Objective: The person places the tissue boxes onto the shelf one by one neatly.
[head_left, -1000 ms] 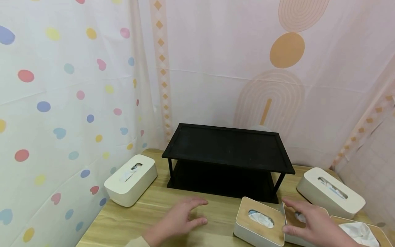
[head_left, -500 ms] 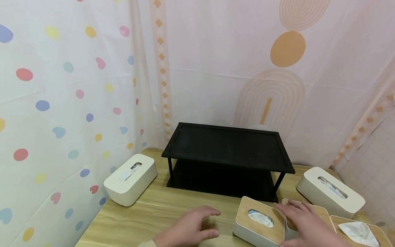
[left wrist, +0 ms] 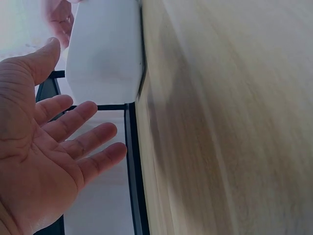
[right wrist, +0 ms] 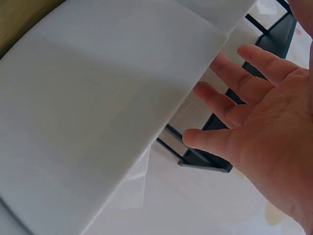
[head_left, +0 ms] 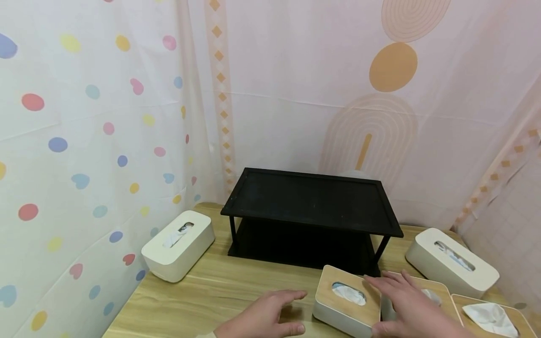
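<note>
Tissue box [head_left: 344, 305] in front of black shelf [head_left: 313, 202]: with left hand [head_left: 264, 315] spread and right hand [head_left: 405, 305] spread too, best to press both sides softly.

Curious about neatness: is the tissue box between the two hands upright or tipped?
Upright: the tissue box has its wooden top facing up, tissue showing through.

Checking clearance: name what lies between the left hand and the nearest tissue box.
Just bare wooden tabletop between the left hand and that tissue box, in the head view.
</note>
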`<state>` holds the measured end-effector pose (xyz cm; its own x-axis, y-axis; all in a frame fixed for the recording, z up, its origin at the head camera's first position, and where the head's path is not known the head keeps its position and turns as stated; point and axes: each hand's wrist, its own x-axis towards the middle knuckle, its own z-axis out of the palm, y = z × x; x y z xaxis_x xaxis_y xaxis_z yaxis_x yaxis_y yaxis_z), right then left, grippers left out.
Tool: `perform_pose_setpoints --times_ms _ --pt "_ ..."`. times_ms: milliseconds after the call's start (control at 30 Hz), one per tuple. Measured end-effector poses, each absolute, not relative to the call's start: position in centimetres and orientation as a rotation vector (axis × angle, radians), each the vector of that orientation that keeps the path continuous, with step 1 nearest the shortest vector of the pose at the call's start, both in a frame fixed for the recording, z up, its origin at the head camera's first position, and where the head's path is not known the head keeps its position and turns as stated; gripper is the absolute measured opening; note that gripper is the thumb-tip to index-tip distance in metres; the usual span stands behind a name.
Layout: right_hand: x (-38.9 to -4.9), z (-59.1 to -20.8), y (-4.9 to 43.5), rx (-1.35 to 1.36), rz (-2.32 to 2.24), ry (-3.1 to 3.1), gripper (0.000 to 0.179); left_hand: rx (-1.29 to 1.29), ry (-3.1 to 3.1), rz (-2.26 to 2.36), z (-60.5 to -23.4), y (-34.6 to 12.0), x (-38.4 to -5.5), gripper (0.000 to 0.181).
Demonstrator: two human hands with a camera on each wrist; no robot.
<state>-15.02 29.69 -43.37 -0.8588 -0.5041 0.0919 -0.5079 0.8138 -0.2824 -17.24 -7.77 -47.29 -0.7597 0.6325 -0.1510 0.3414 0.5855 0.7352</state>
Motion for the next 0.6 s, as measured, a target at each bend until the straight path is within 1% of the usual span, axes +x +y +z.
perform_pose_setpoints --times_ms 133,367,600 --pt "-15.4 -43.1 28.9 0.831 0.513 -3.028 0.098 0.772 2.411 1.017 -47.5 -7.9 -17.3 0.068" --pt "-16.2 -43.0 27.2 0.842 0.454 -3.037 0.097 0.746 2.375 1.074 -47.7 -8.4 -17.2 0.069" --pt "-16.9 -43.0 25.8 0.826 0.558 -3.079 0.1 0.674 2.385 1.097 -48.1 -9.2 -17.2 0.072"
